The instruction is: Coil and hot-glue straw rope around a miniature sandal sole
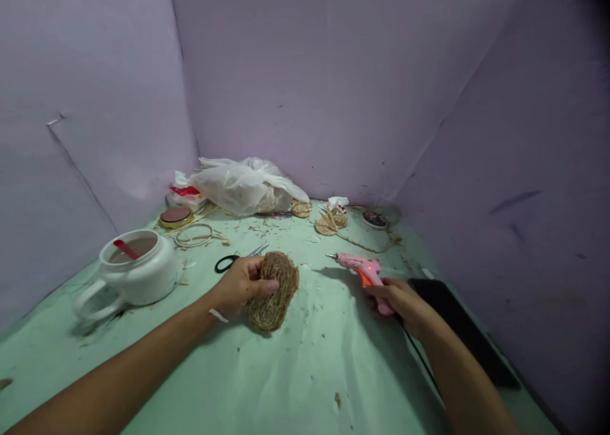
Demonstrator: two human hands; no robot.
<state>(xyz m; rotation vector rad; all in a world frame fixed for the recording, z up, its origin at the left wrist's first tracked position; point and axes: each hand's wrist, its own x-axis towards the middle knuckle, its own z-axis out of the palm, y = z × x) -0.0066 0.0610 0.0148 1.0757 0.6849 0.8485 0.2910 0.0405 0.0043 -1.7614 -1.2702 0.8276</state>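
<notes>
My left hand [243,286] grips a flat brown sole-shaped piece of coiled rope [274,301], thumb on top and the other fingers mostly hidden. In my right hand [398,298] is a pink hot glue gun [359,263] with an orange trigger, its metal nozzle pointing left toward the rope piece but apart from it. A small light glows on the gun's side, and a dark cord runs down from its handle. Scissors with black handles [226,263] lie just behind my left hand, their blades partly hidden by it.
At left stands a large white mug [138,273] with a red stick inside. A white plastic bag [248,187] lies against the back wall. Woven pieces [328,224] with a trailing cord sit at the back right. A flat black object [457,327] lies beyond my right forearm.
</notes>
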